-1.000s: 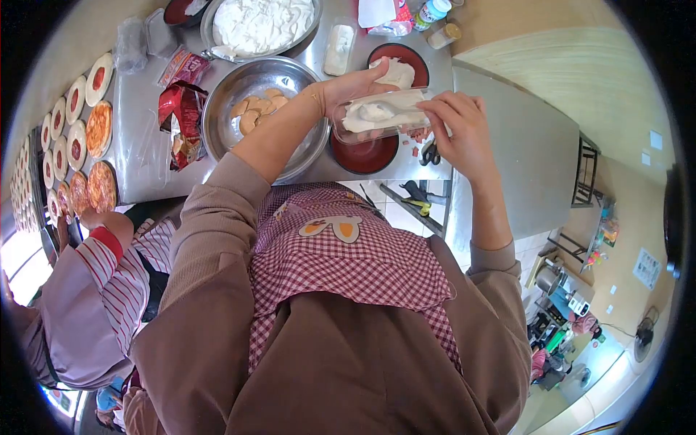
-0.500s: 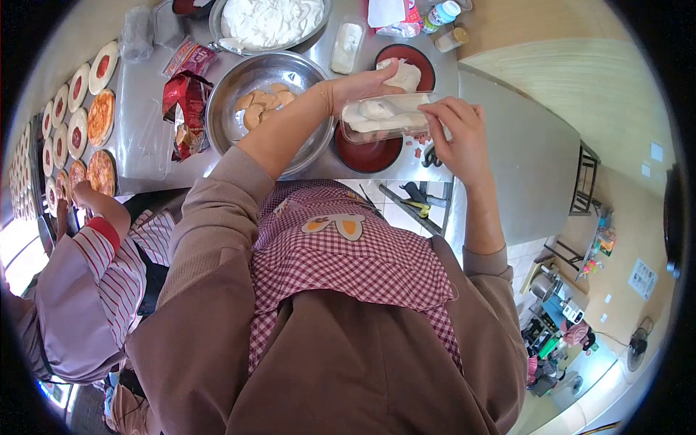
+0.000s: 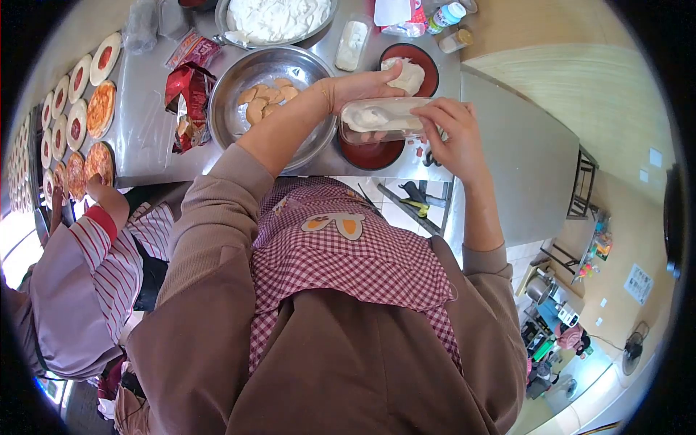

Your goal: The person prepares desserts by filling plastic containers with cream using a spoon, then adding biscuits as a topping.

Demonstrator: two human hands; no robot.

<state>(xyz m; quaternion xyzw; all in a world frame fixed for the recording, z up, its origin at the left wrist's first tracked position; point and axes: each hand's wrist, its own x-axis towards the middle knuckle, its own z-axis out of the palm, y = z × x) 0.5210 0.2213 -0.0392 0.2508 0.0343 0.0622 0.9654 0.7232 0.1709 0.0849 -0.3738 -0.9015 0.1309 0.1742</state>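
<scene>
My left hand [image 3: 357, 85] grips the left end of a clear plastic tub [image 3: 380, 119] filled with a soft white mass. At the tub's right end my right hand [image 3: 451, 136] clasps it, fingers curled over the rim. The tub hangs just above a red bowl [image 3: 371, 154] near the steel table's front edge. Behind it, a second red bowl [image 3: 424, 61] holds a white lump.
Under my left forearm sits a steel bowl [image 3: 264, 80] of tan round slices. Farther back are a larger bowl [image 3: 275, 18] of white shreds, red snack bags [image 3: 185, 98], bottles [image 3: 446, 16] and scissors [image 3: 430, 156]. Small pizzas [image 3: 98, 109] line the left, where a co-worker's striped sleeve [image 3: 109, 225] reaches.
Both hands have kept hold of the tub and brought it slightly lower over the red bowl. The co-worker's hand has moved up toward the pizzas.
</scene>
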